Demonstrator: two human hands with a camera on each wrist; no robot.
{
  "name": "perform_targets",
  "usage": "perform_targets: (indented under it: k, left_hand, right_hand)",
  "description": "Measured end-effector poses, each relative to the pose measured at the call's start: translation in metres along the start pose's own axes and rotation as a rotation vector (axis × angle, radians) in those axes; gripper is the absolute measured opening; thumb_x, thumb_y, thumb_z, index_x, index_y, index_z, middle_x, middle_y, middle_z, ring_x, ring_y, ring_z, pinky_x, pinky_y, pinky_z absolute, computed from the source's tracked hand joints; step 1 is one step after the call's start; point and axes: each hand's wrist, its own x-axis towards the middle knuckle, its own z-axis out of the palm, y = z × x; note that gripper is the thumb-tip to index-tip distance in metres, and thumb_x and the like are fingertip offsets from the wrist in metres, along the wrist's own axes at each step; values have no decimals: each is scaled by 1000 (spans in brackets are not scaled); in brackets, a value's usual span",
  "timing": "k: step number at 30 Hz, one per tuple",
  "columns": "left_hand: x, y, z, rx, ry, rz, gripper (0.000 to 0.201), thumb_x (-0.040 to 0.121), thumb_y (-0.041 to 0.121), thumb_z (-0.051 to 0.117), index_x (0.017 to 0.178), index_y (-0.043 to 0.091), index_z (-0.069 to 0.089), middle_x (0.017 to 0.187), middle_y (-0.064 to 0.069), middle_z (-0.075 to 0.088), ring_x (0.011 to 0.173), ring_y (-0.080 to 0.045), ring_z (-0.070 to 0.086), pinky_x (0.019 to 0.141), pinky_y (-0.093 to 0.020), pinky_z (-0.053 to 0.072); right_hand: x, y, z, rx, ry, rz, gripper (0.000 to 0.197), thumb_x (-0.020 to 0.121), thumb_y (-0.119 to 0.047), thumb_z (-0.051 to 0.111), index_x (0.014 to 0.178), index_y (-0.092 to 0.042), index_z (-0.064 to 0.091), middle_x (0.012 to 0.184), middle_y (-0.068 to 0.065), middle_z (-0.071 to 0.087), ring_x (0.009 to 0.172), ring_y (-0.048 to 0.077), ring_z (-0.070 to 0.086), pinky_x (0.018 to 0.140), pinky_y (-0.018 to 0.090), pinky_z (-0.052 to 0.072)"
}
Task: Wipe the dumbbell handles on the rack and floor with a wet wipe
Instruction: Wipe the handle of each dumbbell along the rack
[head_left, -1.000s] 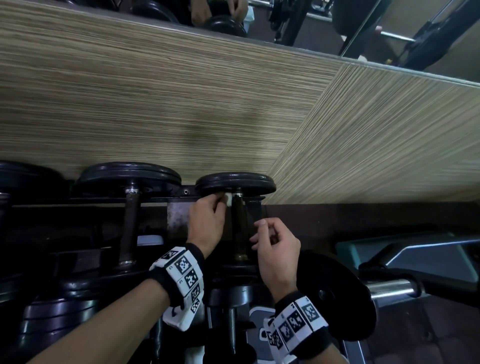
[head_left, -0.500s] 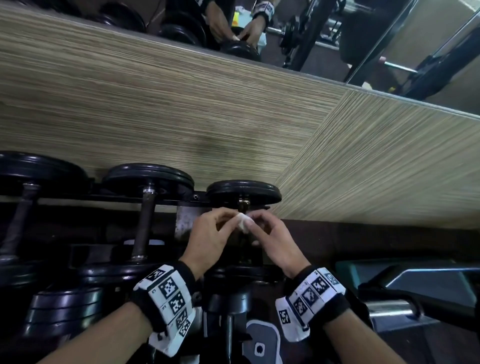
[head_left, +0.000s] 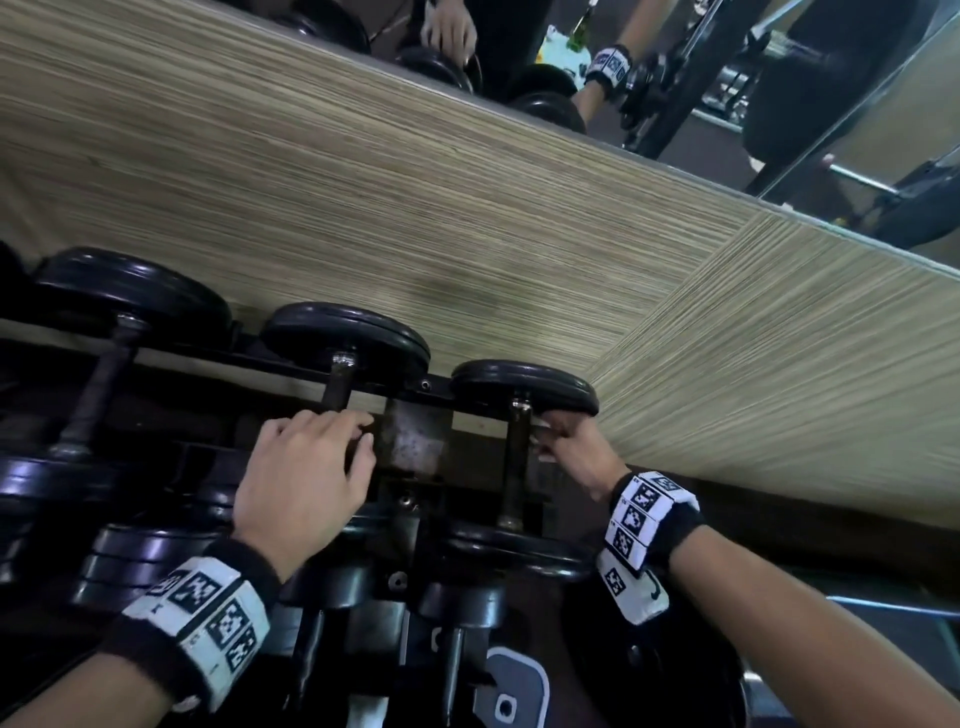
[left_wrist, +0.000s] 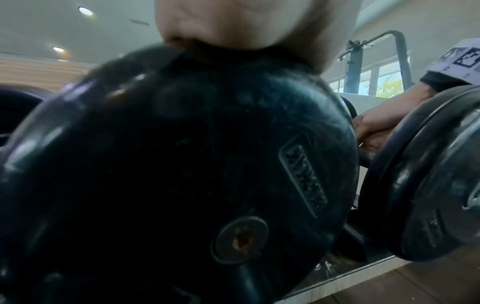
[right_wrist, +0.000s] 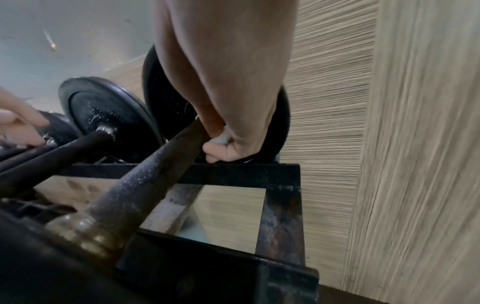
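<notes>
Right hand (right_wrist: 228, 148) grip clamps a white wet wipe (right_wrist: 221, 139) against the rightmost dumbbell handle (head_left: 514, 462), beside its far plate. Left hand (head_left: 301, 478) grip apart, fingers relaxed, left of that handle.

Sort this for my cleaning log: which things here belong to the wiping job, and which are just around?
In the job:
- white wet wipe in the right hand
- rusty dark dumbbell handle it wipes
- left hand resting on the next dumbbell
- black metal rack

Just around:
- striped wood-grain wall panel
- wall mirror
</notes>
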Motion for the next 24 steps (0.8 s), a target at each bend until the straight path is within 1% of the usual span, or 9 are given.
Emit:
perform_targets:
  k: [3, 6, 7, 9, 12, 14, 18, 22, 24]
  left_hand:
    - [-1, 1, -1, -20, 18, -3, 36, 90, 34, 42, 106, 17, 70, 84, 6, 72, 79, -21, 64, 78, -41, 46]
    - [-2, 2, -2, -31, 48, 4, 34, 89, 32, 45, 104, 16, 71, 79, 6, 71, 75, -20, 64, 76, -41, 48]
    - [-1, 3, -2, -30, 55, 8, 34, 89, 31, 45, 104, 14, 71, 78, 5, 71, 73, -20, 63, 76, -42, 49]
    - [-1, 5, -1, -8, 42, 3, 34, 90, 31, 45, 104, 13, 71, 77, 4, 71, 72, -20, 63, 76, -42, 49]
    - [-1, 7, 1, 23, 26, -4, 34, 90, 31, 45, 105, 14, 70, 78, 4, 72, 73, -21, 63, 76, -41, 49]
    - [-2, 7, 1, 14, 47, -2, 32, 89, 30, 47, 104, 13, 70, 77, 3, 72, 72, -21, 63, 74, -41, 49]
    - [-2, 6, 2, 10, 55, -2, 31, 90, 29, 47, 103, 13, 70, 77, 3, 72, 71, -21, 64, 73, -41, 50]
    - [-3, 6, 3, 14, 61, -9, 31, 90, 29, 47, 103, 13, 70, 77, 2, 72, 71, -22, 64, 72, -41, 49]
    - [-4, 6, 3, 7, 74, 7, 31, 90, 29, 47, 102, 13, 70, 77, 2, 72, 70, -22, 63, 71, -41, 49]
  right_hand:
    - [0, -2, 2, -11, -45, -34, 23, 99, 6, 50, 92, -10, 65, 90, 3, 66, 69, 6, 62, 63, 15, 53]
    - [-7, 4, -1, -55, -46, -82, 26, 100, 4, 49, 90, -13, 65, 81, -4, 66, 64, -3, 61, 64, 14, 51]
    - [-10, 7, -2, -63, -45, -84, 25, 100, 4, 49, 94, -13, 67, 80, -5, 66, 64, -3, 61, 64, 15, 50]
    - [-14, 11, -1, -84, -43, -80, 23, 100, 5, 49, 102, -9, 67, 80, -4, 67, 65, 2, 61, 63, 15, 50]
    - [-10, 7, 4, -129, -31, -102, 24, 98, 11, 46, 97, -3, 66, 83, 4, 67, 70, 11, 60, 63, 18, 50]
    - [-5, 5, 6, -138, -37, -120, 24, 96, 15, 44, 101, 4, 65, 88, 9, 67, 71, 12, 60, 64, 21, 49]
    - [-14, 13, 0, -137, -57, -96, 19, 100, 5, 50, 109, -3, 65, 80, 1, 66, 64, 8, 60, 63, 16, 51]
    - [-11, 11, 5, -156, -55, -129, 22, 98, 10, 47, 95, 2, 67, 80, 2, 67, 65, 4, 60, 64, 18, 50]
    - [-9, 10, 6, -158, -52, -134, 22, 98, 11, 46, 93, 4, 66, 83, 5, 67, 67, 4, 61, 66, 20, 50]
